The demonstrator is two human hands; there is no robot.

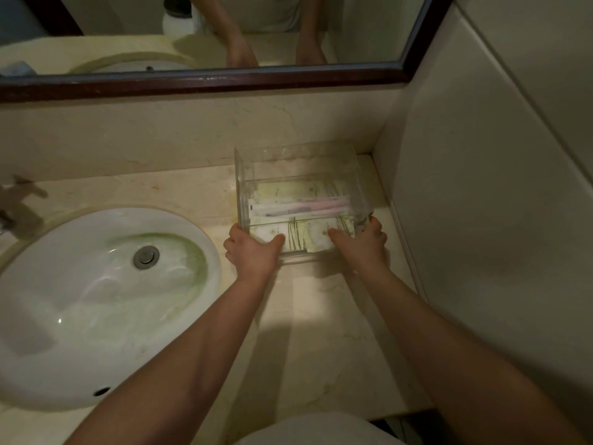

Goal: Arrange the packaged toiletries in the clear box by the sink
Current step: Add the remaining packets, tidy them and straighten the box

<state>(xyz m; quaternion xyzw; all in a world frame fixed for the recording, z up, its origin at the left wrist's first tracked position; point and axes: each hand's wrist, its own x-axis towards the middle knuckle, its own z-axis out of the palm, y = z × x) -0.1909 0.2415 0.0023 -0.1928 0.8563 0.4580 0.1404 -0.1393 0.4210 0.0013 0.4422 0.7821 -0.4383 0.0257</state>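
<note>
Bare forearms nearest; left hand [252, 252], right hand [362, 244] grip near corners of clear rectangular box [298, 162]; flat packets [301, 203] inside.

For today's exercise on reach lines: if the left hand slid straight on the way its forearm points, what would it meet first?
The left hand already grips the near left corner of the clear box. So it would press into the box itself; depth beyond is unclear.

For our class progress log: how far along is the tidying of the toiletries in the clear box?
Done, it seems: packets and wrapped toothbrushes already lie flat inside the box. In hand: left hand and right hand both grip its near corners on the counter beside the sink. Left: probably only setting the box in place; no loose packets show outside.
</note>
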